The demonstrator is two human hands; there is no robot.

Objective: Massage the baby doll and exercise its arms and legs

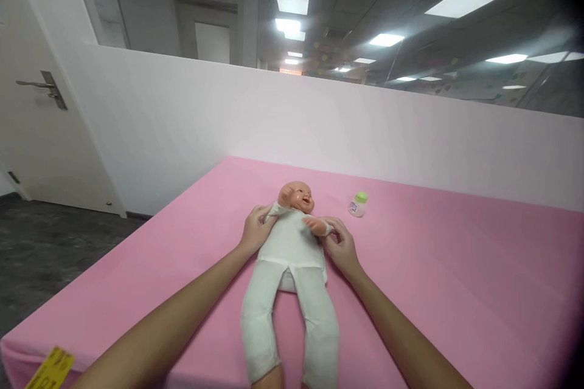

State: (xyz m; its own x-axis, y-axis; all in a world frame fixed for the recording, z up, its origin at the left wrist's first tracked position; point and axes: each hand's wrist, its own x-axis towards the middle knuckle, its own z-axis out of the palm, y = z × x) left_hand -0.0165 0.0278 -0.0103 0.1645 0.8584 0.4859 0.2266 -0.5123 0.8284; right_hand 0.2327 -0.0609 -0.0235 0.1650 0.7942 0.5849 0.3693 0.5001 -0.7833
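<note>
A baby doll (291, 240) in a white top and white trousers lies on its back on the pink-covered table (191, 304), head away from me. My left hand (257, 228) is at the doll's arm on the left, fingers curled against the sleeve near the shoulder. On the other side, my right hand (340, 243) has its fingers and thumb closed at the doll's other sleeve, close to the wrist. Both doll hands are raised, one beside its face and one over its chest. The doll's feet run out of view at the bottom.
A small clear bottle with a green cap (358, 204) stands beyond my right hand. A white partition (365, 127) borders the table's far side. At the left is a door (59, 115) with a metal handle. A yellow tag (50, 368) sits at the near left corner.
</note>
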